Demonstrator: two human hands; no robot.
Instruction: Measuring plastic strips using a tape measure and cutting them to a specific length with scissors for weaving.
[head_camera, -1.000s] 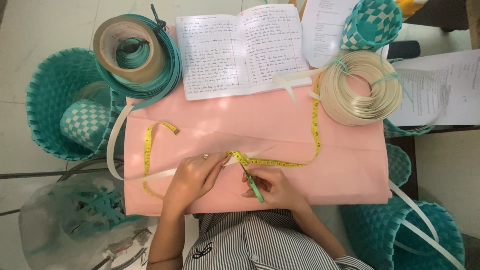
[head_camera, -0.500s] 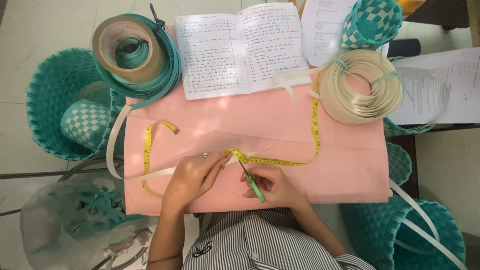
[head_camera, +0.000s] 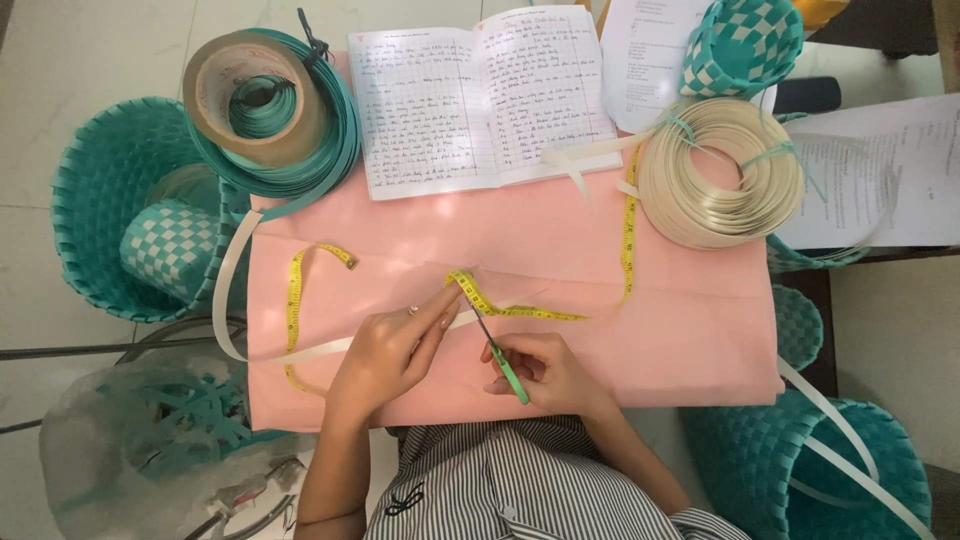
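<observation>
A pink table lies in front of me. A yellow measuring tape winds across it. My left hand lies flat, its fingertips pressing a cream plastic strip and the tape down on the pink surface. My right hand grips a green pen whose tip touches the strip close to my left fingertips.
An open handwritten notebook lies at the far edge. A teal strip roll with a brown tape roll sits at far left, a cream strip coil at far right. Teal woven baskets stand around the table, papers lie right.
Both hands stay almost still at the strip; the pen tip and my left fingertips have barely shifted.
</observation>
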